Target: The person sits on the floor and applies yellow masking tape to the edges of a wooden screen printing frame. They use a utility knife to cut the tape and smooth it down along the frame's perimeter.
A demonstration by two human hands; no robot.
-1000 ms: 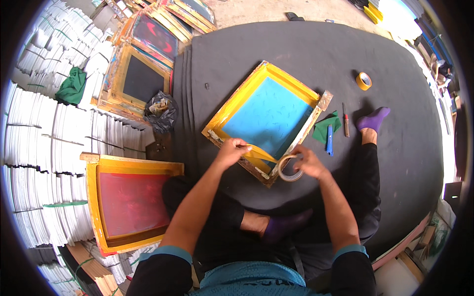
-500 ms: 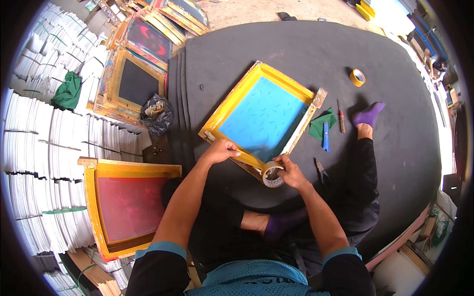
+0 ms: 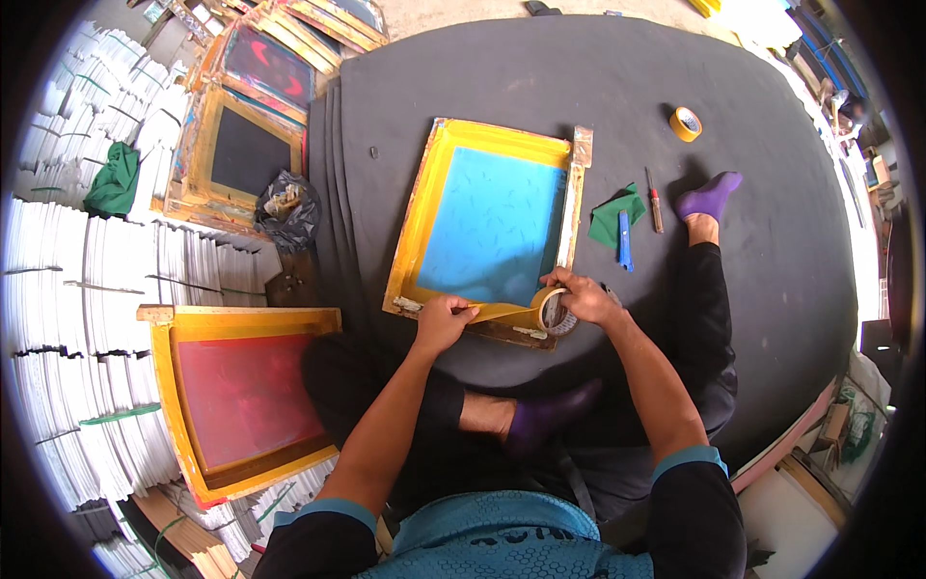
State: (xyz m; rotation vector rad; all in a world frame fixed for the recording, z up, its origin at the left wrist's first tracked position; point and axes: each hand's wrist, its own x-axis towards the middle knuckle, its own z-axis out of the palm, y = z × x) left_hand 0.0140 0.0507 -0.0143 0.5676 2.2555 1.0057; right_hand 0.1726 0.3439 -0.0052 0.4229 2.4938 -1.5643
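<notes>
A wooden screen-printing frame [image 3: 419, 217] with yellow-taped sides and blue mesh [image 3: 497, 222] lies on the dark mat before me. My left hand [image 3: 444, 325] pinches the end of a yellow tape strip [image 3: 503, 311] at the frame's near edge. The strip runs rightward to a tape roll [image 3: 543, 314], which my right hand [image 3: 586, 297] grips on its right side, by the near right corner. Stretched between both hands, the strip lies along the near side; I cannot tell how much of it touches the frame.
Right of the frame lie a green cloth [image 3: 606, 222], a blue utility knife [image 3: 625, 241], a red-handled screwdriver [image 3: 656, 208] and another tape roll [image 3: 677, 126]. A red-mesh frame [image 3: 323, 379] leans at left by white paper stacks [image 3: 58, 280]. A black plastic bag [image 3: 289, 227] sits beyond.
The blue-mesh frame has turned anticlockwise, its near edge now lying more level across my view. Both hands have shifted a little rightward, still holding the tape strip and roll.
</notes>
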